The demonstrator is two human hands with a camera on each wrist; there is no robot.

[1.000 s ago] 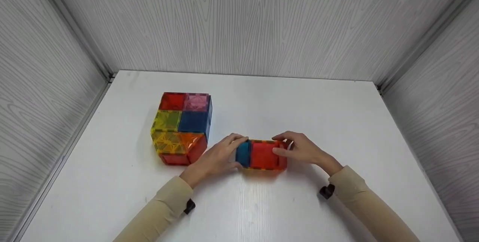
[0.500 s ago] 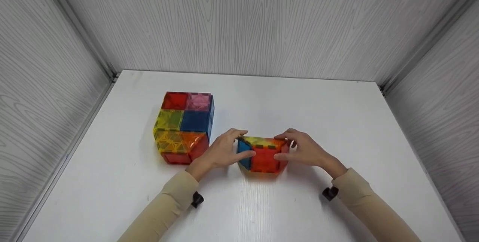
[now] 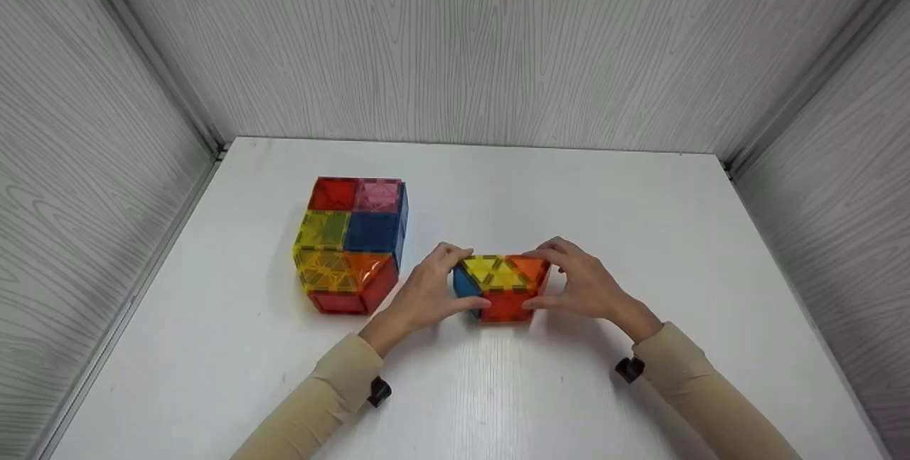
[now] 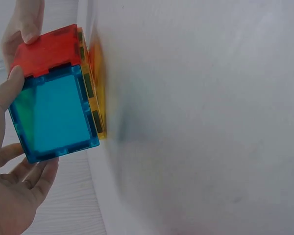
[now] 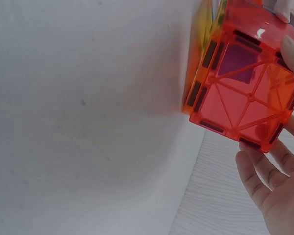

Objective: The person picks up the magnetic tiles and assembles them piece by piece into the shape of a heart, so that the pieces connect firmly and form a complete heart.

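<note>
Between both hands is a small block built of translucent magnetic tiles (image 3: 503, 274), with yellow and orange triangles on top and a red square facing me. My left hand (image 3: 426, 288) grips its left end, thumb on the red front and fingers at the back corner. A blue square tile (image 4: 59, 115) forms that end in the left wrist view. The right hand (image 3: 586, 282) holds the other end the same way, beside a red square tile (image 5: 250, 93) in the right wrist view. The block's rear side is hidden in the head view.
A larger magnetic-tile structure (image 3: 373, 231) in red, pink, yellow, blue and orange stands on the white table (image 3: 569, 197), just left of the left hand. Grey wood-grain panels (image 3: 462, 40) enclose the table at the back and sides.
The small block has tipped toward me, so its triangle-patterned face has come up on top and the red square now faces front. My left thumb has shifted onto the red front.
</note>
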